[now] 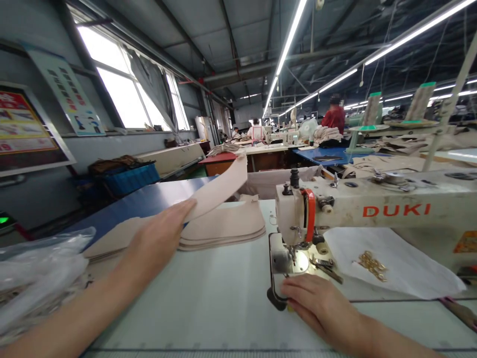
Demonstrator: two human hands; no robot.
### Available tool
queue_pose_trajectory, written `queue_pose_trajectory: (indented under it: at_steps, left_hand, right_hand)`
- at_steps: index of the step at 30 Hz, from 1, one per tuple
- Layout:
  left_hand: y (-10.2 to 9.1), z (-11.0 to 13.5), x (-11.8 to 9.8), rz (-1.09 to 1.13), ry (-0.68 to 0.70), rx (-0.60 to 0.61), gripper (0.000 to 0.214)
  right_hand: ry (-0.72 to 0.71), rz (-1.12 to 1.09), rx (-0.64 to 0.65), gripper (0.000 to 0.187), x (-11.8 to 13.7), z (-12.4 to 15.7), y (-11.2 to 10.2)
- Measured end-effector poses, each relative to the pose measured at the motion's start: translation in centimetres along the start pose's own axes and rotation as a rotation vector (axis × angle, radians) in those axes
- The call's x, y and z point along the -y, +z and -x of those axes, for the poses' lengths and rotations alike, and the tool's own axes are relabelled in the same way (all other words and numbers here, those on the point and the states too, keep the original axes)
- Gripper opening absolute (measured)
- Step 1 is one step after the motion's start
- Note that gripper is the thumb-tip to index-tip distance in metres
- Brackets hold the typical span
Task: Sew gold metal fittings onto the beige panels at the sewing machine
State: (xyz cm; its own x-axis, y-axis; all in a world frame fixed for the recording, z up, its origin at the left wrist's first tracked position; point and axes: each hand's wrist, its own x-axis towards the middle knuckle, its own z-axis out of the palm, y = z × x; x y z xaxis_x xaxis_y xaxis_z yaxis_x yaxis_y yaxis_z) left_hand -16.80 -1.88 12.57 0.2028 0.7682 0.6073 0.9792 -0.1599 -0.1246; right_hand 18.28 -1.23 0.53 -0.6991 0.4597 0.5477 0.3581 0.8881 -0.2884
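Observation:
My left hand is closed on one beige fabric piece, which it holds raised at a slant. Below it, on the pale table, lies a stack of similar beige cut pieces, and more pieces lie to the left, partly behind my forearm. My right hand rests at the front edge of the needle plate of a sewing machine. Its fingers are pressed together, and whatever they might pinch is hidden. The lit needle area is just beyond those fingertips.
On a white sheet under the machine arm sits a small heap of gold metal fittings. A clear plastic bag lies at the left. Thread cones stand at the back right. Farther off, a person in red is among other worktables.

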Motion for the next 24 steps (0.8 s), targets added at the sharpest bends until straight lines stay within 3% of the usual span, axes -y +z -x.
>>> queue_pose_trajectory:
  at_steps: [2, 4, 7, 9, 12, 16, 21, 24]
  left_hand:
    - [3.2, -3.2, -0.9, 0.024, 0.000, 0.096, 0.048]
    - [7.2, -4.1, -1.5, 0.039, -0.008, 0.159, 0.046]
    - [12.2, -2.7, -1.7, 0.064, -0.025, 0.255, 0.040]
    - [13.9, -1.2, -1.7, 0.075, -0.041, 0.300, 0.037]
    - [14.0, 0.2, -1.5, 0.084, -0.046, 0.340, 0.045]
    - [12.5, 0.2, 0.1, 0.024, -0.127, 0.304, 0.048]
    - [10.1, -0.1, 6.9, -0.157, -0.475, 0.157, 0.060]
    - [9.2, 0.8, 10.8, -0.165, -0.574, 0.192, 0.065]
  right_hand:
    - [0.001, 0.012, 0.015, 0.026, -0.2, 0.0, 0.2]
    - [-0.004, 0.032, 0.013, 0.027, -0.6, 0.0, 0.4]
    - [-0.045, 0.040, -0.028, 0.028, -1.3, 0.2, 1.0]
    - [-0.074, 0.016, -0.031, 0.027, -1.6, 0.2, 1.3]
    - [-0.095, -0.006, -0.012, 0.027, -1.8, -0.1, 1.4]
    - [-0.164, 0.029, -0.034, 0.022, -2.0, -0.8, 1.1]
    - [-0.184, 0.047, -0.014, 0.020, -1.8, -0.9, 0.6]
    - [-0.176, 0.046, -0.023, 0.019, -1.7, -0.8, 0.5]
